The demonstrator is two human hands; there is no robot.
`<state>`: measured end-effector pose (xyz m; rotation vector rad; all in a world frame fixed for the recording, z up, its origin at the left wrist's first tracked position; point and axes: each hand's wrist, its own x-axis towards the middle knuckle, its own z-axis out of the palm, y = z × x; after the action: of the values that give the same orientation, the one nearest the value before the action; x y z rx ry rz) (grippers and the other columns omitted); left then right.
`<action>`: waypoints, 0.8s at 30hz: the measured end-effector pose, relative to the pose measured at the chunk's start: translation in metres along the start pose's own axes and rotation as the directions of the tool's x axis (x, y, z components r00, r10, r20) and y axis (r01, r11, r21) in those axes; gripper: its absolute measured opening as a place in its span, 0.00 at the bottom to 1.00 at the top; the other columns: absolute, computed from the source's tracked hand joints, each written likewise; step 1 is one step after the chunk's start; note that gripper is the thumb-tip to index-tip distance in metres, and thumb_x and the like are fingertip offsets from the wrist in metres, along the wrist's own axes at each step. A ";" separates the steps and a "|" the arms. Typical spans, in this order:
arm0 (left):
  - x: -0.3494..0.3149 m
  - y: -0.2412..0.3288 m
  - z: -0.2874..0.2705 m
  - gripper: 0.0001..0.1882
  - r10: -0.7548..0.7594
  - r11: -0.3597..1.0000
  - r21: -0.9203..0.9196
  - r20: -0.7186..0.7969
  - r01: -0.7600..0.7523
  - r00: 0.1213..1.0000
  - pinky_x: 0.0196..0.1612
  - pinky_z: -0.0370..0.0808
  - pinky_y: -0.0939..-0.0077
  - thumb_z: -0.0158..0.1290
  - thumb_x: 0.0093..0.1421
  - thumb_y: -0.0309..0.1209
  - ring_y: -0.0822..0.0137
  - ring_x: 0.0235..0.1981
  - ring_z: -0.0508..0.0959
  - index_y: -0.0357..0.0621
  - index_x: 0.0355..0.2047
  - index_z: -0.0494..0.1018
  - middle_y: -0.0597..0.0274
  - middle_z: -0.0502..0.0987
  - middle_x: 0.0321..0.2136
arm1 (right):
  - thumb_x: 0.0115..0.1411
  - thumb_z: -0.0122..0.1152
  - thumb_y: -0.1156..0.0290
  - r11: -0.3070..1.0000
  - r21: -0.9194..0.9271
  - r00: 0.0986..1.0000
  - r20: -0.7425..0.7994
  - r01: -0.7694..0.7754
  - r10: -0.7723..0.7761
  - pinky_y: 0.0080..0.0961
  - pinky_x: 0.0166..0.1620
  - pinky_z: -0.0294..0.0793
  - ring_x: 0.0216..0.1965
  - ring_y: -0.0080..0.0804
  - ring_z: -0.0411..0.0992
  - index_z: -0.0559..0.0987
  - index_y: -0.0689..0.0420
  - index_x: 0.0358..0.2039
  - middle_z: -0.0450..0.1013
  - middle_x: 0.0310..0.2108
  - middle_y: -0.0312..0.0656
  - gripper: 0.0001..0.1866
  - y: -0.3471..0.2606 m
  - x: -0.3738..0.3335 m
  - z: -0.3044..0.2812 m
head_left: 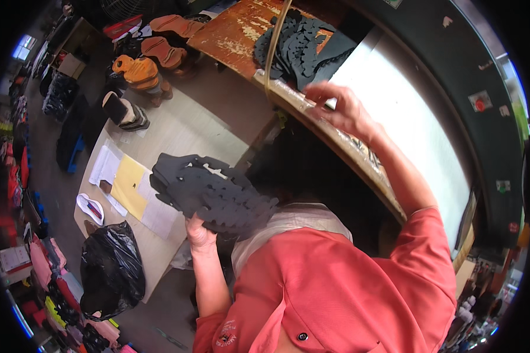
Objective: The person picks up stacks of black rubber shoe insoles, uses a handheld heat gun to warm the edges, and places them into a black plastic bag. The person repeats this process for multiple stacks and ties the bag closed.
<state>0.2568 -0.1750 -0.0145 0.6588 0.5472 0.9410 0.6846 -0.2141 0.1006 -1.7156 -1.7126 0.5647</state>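
My left hand is closed on the lower edge of a stack of dark grey cut pieces, thin and flat with notched, scalloped edges. The stack is held in front of my waist, above the gap beside the pale table. Raised over the front edge of the machine bench, my right hand has its fingers bent and apart, with nothing visible in them. Just beyond it lies a pile of similar dark cut pieces, on a worn brown board and partly over the white bed.
A pale table on the left bears papers, a white shoe-shaped piece and stacks of orange and brown pieces. A black plastic bag sits at its near corner. A dark green machine beam arches over the white bed.
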 end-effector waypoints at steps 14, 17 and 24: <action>-0.019 -0.042 0.069 0.36 0.142 0.989 0.007 -0.334 -0.148 0.932 0.57 0.77 0.61 0.58 0.50 0.23 0.55 0.51 0.81 0.31 0.62 0.68 0.53 0.78 0.53 | 0.27 0.89 0.45 0.546 -0.449 0.602 0.787 0.708 -0.133 0.45 0.80 0.35 0.78 0.48 0.40 0.47 0.46 0.78 0.44 0.78 0.48 0.81 0.088 0.224 -0.037; -0.012 -0.047 0.077 0.35 0.146 0.989 0.028 -0.339 -0.145 0.929 0.56 0.78 0.62 0.58 0.50 0.23 0.55 0.49 0.82 0.30 0.61 0.68 0.51 0.79 0.51 | 0.29 0.88 0.44 0.548 -0.406 0.562 0.815 0.731 -0.145 0.45 0.78 0.42 0.76 0.49 0.46 0.51 0.50 0.76 0.50 0.75 0.50 0.77 0.086 0.231 -0.038; 0.012 -0.051 0.086 0.31 0.160 0.982 0.135 -0.243 -0.130 0.957 0.57 0.78 0.57 0.52 0.51 0.24 0.52 0.49 0.82 0.27 0.59 0.70 0.49 0.79 0.50 | 0.39 0.83 0.46 0.464 -0.420 0.547 0.818 0.780 -0.177 0.44 0.69 0.63 0.65 0.50 0.63 0.76 0.57 0.59 0.67 0.62 0.51 0.48 0.082 0.226 -0.047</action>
<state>0.3493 -0.2098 0.0056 0.6963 0.7939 1.1471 0.7889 0.0079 0.1074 -1.2954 -3.2813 0.1198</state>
